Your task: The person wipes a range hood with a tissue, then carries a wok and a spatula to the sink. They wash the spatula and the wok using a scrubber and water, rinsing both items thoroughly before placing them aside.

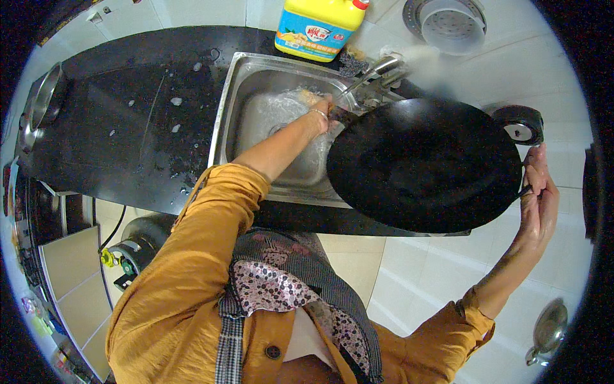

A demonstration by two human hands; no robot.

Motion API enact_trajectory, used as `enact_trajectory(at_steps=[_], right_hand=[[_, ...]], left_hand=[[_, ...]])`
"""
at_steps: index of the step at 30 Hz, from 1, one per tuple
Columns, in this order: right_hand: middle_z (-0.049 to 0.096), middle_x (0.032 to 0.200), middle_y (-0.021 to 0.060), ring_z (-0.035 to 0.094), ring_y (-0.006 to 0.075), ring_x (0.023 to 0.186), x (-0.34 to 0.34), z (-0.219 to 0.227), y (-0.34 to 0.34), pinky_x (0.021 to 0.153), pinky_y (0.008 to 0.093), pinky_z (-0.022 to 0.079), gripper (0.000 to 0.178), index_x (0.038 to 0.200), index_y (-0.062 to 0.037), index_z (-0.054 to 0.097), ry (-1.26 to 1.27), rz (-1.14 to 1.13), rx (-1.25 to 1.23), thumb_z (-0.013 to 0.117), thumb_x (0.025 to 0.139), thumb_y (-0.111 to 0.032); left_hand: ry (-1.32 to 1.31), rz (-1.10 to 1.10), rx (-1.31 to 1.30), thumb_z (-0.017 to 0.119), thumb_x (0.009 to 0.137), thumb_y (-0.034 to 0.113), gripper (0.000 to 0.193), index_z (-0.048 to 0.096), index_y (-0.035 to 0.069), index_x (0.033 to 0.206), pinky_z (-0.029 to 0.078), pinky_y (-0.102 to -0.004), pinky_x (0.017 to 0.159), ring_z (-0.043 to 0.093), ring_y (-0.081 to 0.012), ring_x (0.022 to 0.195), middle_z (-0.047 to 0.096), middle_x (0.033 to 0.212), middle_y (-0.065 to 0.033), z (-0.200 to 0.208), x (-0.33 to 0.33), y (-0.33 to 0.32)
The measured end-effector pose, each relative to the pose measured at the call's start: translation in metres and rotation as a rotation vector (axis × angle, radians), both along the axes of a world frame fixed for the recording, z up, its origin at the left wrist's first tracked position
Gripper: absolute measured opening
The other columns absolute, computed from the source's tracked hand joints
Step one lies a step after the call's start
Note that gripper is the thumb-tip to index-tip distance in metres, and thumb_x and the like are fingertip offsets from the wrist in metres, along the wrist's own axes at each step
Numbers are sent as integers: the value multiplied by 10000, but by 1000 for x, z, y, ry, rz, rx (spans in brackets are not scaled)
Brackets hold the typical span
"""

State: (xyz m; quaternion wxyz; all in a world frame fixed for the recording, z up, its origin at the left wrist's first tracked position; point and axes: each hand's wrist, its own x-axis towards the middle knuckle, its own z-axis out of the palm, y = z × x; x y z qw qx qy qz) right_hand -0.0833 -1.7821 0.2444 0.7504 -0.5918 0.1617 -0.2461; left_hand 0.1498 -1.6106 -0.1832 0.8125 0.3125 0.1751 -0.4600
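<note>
A large black wok [425,166] spans the right part of the sink and the counter beside it, its broad dark face towards me. My right hand [536,176] is closed around the small handle on the wok's right rim. At the wok's left end, over the steel sink [224,121], my left hand [323,116] is closed on what looks like its dark brown handle; the fingers are partly hidden. Close by, the metal faucet [374,72] points into the sink. Beyond my left hand, a yellowish bit [310,97] lies in the wet basin.
Behind the sink stands a yellow jug [318,29] with a red cap. A dark scrubber [353,64] lies beside it. White and metal strainers [451,29] are at the upper right. A metal bowl [50,96] rests on the wet black counter [128,128]. Below is a gas cylinder [150,237].
</note>
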Motion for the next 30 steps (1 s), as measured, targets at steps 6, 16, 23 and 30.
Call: enact_trajectory(at_steps=[6, 16, 23, 30], right_hand=[[456, 1183, 214, 511, 236, 1045, -19, 19, -33, 737, 231, 499, 338, 1209, 118, 344, -110, 421, 242, 293, 897, -1], [455, 1219, 180, 455, 192, 1116, -9, 21, -11, 939, 250, 373, 380, 1238, 111, 348, 169, 19, -628, 385, 889, -34], [527, 1074, 164, 556, 162, 923, -11, -3, -47, 686, 146, 461, 325, 1175, 113, 403, -56, 402, 372, 336, 871, 20], [535, 976, 173, 440, 79, 602, 2, -86, -13, 461, 145, 356, 361, 1191, 89, 387, 167, -21, 166, 396, 834, 38]], left_hand=[[113, 307, 195, 532, 788, 249, 196, 575, 95, 901, 490, -351, 515, 572, -189, 633, 621, 761, -67, -1, 1, -11], [-1011, -191, 341, 680, 713, 232, 318, 569, 54, 951, 421, -277, 758, 547, -179, 825, 574, 801, -61, -32, 5, 66], [-1861, -743, 618, 729, 581, 186, 382, 574, 69, 911, 458, -348, 705, 583, -260, 785, 610, 820, -107, 10, 22, 116], [-1777, -1291, 971, 653, 547, 130, 288, 605, 69, 825, 476, -396, 651, 602, -321, 758, 626, 759, -145, 91, 29, 197]])
